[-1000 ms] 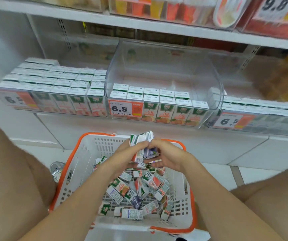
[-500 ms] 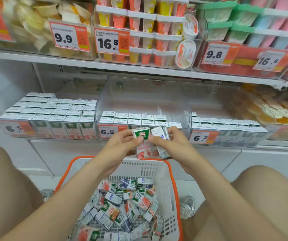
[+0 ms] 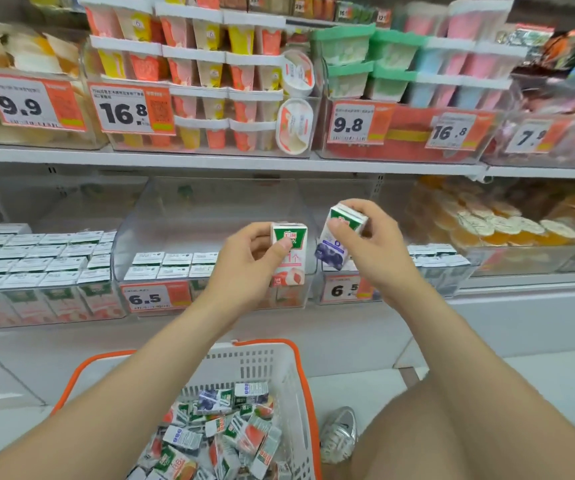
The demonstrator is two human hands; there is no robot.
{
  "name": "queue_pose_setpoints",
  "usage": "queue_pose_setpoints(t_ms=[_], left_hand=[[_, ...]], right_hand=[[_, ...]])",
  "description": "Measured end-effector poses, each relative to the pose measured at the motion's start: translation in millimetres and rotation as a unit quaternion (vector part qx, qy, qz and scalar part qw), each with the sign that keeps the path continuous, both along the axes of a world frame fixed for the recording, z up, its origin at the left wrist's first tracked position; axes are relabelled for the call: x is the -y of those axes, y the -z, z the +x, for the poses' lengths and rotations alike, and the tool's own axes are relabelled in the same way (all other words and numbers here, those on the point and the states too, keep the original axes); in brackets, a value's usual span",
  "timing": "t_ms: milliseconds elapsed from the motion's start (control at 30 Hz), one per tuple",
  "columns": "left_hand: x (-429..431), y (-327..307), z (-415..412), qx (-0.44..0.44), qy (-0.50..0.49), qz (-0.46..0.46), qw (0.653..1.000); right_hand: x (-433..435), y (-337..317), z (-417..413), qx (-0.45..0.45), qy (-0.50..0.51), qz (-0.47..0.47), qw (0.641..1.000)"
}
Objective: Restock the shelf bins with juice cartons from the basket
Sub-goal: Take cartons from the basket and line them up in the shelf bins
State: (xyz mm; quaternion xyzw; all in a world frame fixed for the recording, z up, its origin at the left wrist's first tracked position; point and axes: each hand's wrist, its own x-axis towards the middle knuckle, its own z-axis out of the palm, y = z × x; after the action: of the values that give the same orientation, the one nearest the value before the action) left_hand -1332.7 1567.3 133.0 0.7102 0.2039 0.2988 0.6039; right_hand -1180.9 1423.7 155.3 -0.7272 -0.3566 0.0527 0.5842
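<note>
My left hand grips a peach juice carton upright in front of the middle clear bin. My right hand holds a blueberry juice carton, tilted, in front of the right bin. The middle bin holds two rows of cartons at its front left and is bare behind. The left bin is packed with cartons. Below, the white basket with an orange rim holds several loose cartons.
The upper shelf carries bins of jelly cups and snacks with price tags. To the right of the carton bins sits a bin of orange packets. My knees flank the basket; a silver shoe stands beside it.
Both hands rose from the basket to shelf height and moved apart, each with one carton. The view tilted upward to take in the upper shelf.
</note>
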Motion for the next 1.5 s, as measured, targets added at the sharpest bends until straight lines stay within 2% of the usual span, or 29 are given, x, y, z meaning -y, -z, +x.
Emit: queue_pose_setpoints(t_ms=[67, 167, 300, 400, 533, 667, 733, 833, 933, 1000, 1033, 1100, 1167, 1367, 1500], left_hand=[[4, 0, 17, 0.016, -0.018, 0.05, 0.998], [5, 6, 38, 0.021, -0.04, 0.122, 0.991], [3, 22, 56, 0.015, -0.074, 0.157, 0.985], [2, 35, 60, 0.008, -0.077, 0.143, 0.987], [-1, 46, 56, 0.009, -0.059, 0.13, 0.99], [-9, 45, 57, -0.006, -0.043, 0.137, 0.99], [-12, 43, 57, -0.018, -0.04, 0.139, 0.989], [-17, 40, 55, -0.036, -0.026, 0.153, 0.987], [-22, 36, 50, -0.037, -0.021, 0.134, 0.99], [-25, 34, 44, -0.025, -0.03, 0.102, 0.994], [-27, 32, 40, -0.015, -0.035, 0.081, 0.996], [-30, 26, 28, 0.01, -0.037, 0.05, 0.998], [-36, 18, 13, 0.028, -0.035, 0.044, 0.998], [-70, 3, -41, 0.024, -0.041, 0.041, 0.998], [-97, -2, -79, -0.006, -0.055, 0.075, 0.996]], right_hand=[[9, -2, 31, 0.071, 0.013, -0.031, 0.997], [13, 6, 74, 0.189, 0.053, -0.144, 0.97], [0, 22, 108, 0.24, 0.052, -0.26, 0.934], [-17, 32, 125, 0.242, 0.007, -0.332, 0.912], [-31, 44, 143, 0.198, -0.073, -0.409, 0.888], [-35, 41, 149, 0.134, -0.08, -0.454, 0.877], [-35, 41, 143, 0.146, -0.067, -0.465, 0.871], [-37, 38, 125, 0.2, -0.01, -0.43, 0.88], [-42, 21, 92, 0.217, 0.057, -0.237, 0.945], [-45, 6, 58, 0.187, 0.037, -0.117, 0.975], [-47, 0, 42, 0.174, 0.0, -0.091, 0.98], [-53, 0, 16, 0.159, -0.074, -0.087, 0.981], [-63, 5, 0, 0.152, -0.108, -0.095, 0.978], [-102, 9, -50, 0.069, -0.131, -0.035, 0.988], [-131, 14, -88, 0.029, -0.151, -0.007, 0.988]])
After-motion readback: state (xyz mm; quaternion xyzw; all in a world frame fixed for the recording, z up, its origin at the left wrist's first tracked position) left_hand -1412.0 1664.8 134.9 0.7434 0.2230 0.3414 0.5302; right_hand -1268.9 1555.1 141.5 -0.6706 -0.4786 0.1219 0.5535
